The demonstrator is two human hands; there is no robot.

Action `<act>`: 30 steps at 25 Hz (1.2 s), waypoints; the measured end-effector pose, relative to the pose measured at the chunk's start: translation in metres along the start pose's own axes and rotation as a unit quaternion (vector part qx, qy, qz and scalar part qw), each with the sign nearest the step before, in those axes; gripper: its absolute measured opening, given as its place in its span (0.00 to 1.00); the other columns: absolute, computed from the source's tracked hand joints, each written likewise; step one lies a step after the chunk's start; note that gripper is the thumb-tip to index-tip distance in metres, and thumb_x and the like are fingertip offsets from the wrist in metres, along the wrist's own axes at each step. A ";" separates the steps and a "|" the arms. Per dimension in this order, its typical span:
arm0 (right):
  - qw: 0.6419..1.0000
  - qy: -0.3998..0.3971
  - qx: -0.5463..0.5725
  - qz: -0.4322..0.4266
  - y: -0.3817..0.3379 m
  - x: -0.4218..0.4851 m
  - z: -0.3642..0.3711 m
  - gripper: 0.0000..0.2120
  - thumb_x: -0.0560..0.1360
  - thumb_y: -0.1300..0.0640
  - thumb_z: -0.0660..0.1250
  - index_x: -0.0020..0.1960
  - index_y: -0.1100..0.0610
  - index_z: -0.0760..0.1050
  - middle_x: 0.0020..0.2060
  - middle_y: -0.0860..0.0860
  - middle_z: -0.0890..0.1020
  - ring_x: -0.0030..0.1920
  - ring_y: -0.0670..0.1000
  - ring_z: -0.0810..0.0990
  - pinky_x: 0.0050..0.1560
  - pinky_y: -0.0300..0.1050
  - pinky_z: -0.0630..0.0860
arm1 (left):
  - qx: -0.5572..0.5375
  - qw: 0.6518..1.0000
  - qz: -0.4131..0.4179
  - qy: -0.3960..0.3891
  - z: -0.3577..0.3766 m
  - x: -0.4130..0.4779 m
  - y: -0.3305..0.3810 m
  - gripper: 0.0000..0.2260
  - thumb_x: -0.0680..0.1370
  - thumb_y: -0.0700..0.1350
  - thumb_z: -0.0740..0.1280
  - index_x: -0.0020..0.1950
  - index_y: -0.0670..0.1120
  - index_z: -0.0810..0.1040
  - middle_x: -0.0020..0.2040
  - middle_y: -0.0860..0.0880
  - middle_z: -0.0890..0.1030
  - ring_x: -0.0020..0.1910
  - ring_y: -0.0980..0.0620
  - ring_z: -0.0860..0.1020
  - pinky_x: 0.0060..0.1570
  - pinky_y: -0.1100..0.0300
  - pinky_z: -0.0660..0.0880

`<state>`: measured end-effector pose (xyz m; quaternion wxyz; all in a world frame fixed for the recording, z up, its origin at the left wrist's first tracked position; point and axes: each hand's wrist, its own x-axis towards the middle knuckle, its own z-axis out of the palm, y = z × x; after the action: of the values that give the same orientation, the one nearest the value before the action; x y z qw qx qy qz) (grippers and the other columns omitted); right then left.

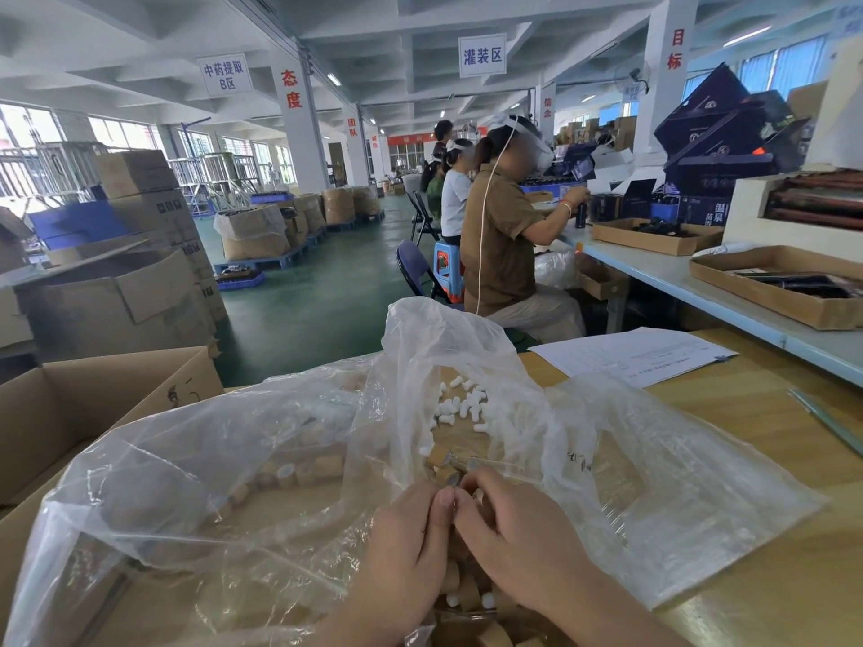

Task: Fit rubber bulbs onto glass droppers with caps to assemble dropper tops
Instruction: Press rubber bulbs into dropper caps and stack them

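Pinching a cap (pixel 451 479) between curled fingertips, the left hand (pixel 406 544) and right hand (pixel 509 530) meet near. Loose bulbs (pixel 460 406) lie farther in the bag (pixel 280 413). Few finished tops (pixel 467 598) lie under the wrists, so I judge that most of the work remains.

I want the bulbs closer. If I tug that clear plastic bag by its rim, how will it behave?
Probably floppy: the plastic bag is thin, crumpled and sagging, so its rim would likely give before the load moves. The white bulbs lie loose inside, so they may roll or bunch.
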<state>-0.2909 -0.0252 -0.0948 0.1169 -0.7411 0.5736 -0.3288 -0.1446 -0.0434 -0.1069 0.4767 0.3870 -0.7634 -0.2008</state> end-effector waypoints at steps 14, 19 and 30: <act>0.998 0.057 -0.022 -0.006 0.009 0.006 0.007 0.13 0.80 0.43 0.52 0.58 0.44 0.71 0.44 0.38 0.73 0.48 0.40 0.71 0.53 0.39 0.62 | 0.060 0.997 -0.024 0.033 -0.007 0.004 -0.015 0.12 0.79 0.41 0.63 0.35 0.48 0.72 0.31 0.52 0.72 0.33 0.57 0.72 0.34 0.72 0.66; 0.995 0.013 -0.082 0.051 0.017 0.008 0.009 0.16 0.80 0.43 0.51 0.64 0.45 0.67 0.55 0.41 0.73 0.58 0.45 0.70 0.61 0.46 0.62 | 0.092 0.987 -0.110 0.079 -0.012 0.007 -0.015 0.11 0.78 0.42 0.63 0.38 0.54 0.72 0.34 0.52 0.76 0.36 0.58 0.74 0.35 0.68 0.69; 0.995 0.001 -0.083 0.053 0.016 0.008 0.010 0.14 0.80 0.44 0.53 0.61 0.45 0.69 0.55 0.41 0.73 0.58 0.45 0.70 0.62 0.45 0.62 | 0.122 0.985 -0.116 0.039 -0.010 0.006 -0.022 0.09 0.77 0.39 0.64 0.42 0.54 0.72 0.39 0.56 0.75 0.44 0.64 0.73 0.40 0.70 0.71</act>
<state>-0.2960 -0.0393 -0.1081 0.0716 -0.7167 0.6374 -0.2737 -0.1282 -0.0610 -0.1142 0.4284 0.5357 -0.7131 -0.1448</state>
